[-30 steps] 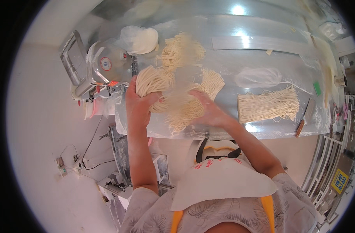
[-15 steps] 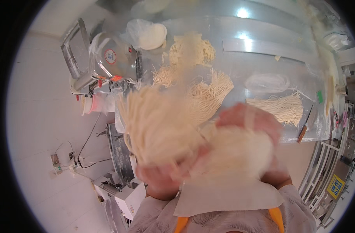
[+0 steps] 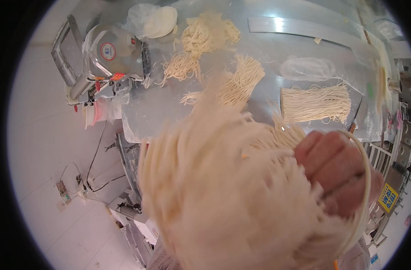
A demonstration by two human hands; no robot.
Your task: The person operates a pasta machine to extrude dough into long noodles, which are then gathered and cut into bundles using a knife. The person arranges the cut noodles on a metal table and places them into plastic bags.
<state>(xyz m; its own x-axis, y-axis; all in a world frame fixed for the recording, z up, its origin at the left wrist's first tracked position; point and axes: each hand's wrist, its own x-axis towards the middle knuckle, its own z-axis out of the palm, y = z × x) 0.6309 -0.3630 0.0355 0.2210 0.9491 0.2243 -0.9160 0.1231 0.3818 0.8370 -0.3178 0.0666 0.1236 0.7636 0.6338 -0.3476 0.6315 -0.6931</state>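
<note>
A big bunch of pale fresh noodles (image 3: 232, 193) fills the lower middle of the view, blurred by motion and held up close in front of me. At its right side my right hand (image 3: 334, 173) is closed round the strands, and one loose noodle loops over the back of the hand. My left hand is hidden behind the bunch. On the metal table (image 3: 156, 112) beyond lie a loose bundle of noodles (image 3: 243, 81), a small tangle (image 3: 182, 66), a heap of wider dough strips (image 3: 207, 33) and a straight, neat bundle of noodles (image 3: 316, 102).
A metal machine (image 3: 111, 54) stands at the table's left. Behind the noodles are a clear plastic bag (image 3: 307, 68) and a long metal strip (image 3: 295, 29). Round pale sheets (image 3: 160, 21) lie at the back left. A knife (image 3: 355, 118) rests near the right edge.
The noodles have been lifted and spread in front of me. My right hand has moved right and now shows clearly. My left hand has gone out of sight behind the bunch.
</note>
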